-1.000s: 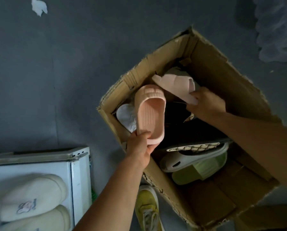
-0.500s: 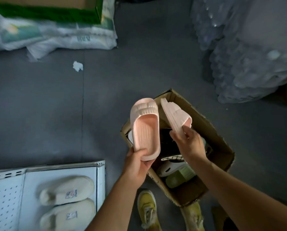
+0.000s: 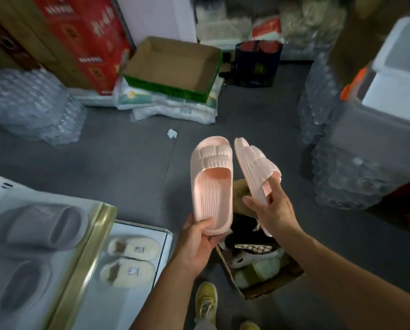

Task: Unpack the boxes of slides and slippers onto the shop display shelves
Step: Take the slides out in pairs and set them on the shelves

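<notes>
My left hand (image 3: 198, 244) grips the heel of a pale pink slide (image 3: 212, 184), held upright with its footbed facing me. My right hand (image 3: 274, 210) holds the matching pink slide (image 3: 256, 169) by its rear half, tilted on its side just right of the first. Both hang above an open cardboard box (image 3: 270, 288) on the floor, which holds several more slides in white, green and dark colours. At the lower left, white display shelves (image 3: 151, 232) carry two grey slides (image 3: 41, 226) on the upper tier and two cream fluffy slippers (image 3: 133, 247) on the lower one.
Wrapped packs of water bottles (image 3: 30, 106) stand at the left and at the right (image 3: 342, 177). An empty green-edged carton (image 3: 173, 67) rests on white sacks at the back, beside red boxes (image 3: 85, 39). My yellow shoes (image 3: 205, 301) stand on the grey floor by the box.
Both hands have lifted the pink slides up out of the box and brought them side by side. My view has risen from the box to take in the shop floor and shelves.
</notes>
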Motion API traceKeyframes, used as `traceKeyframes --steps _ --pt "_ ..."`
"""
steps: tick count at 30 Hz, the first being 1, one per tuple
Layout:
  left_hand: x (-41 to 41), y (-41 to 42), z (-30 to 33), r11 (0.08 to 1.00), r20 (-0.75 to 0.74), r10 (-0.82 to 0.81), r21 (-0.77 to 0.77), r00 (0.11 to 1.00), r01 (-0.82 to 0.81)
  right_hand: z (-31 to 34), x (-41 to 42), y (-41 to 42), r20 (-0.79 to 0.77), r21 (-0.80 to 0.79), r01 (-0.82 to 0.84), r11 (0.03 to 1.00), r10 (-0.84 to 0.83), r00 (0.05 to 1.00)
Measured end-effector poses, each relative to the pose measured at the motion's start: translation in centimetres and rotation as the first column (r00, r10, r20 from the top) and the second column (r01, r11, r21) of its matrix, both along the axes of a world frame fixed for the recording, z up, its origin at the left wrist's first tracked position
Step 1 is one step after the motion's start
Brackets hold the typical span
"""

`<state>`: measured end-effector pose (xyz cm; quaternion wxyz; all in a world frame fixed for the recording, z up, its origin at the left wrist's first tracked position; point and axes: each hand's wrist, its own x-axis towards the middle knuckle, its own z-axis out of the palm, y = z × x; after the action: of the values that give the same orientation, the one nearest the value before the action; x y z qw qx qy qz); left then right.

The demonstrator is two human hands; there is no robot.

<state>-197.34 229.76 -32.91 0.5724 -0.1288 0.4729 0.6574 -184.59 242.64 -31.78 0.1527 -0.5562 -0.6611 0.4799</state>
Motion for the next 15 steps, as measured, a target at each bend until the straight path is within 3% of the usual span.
traceKeyframes --steps 9,15 --pt "2.5 -8.2 13.3 0.981 -0.302 0.183 0.116 0.936 -0.154 14.5 -1.1 -6.4 -0.161 0.148 -0.244 0.958 0.267 0.95" --pt "2.7 -16.3 20.6 0.975 -0.545 0.199 0.025 0.814 -0.222 20.7 -3.4 -13.4 -0.286 0.192 -0.364 0.911 0.407 0.867"
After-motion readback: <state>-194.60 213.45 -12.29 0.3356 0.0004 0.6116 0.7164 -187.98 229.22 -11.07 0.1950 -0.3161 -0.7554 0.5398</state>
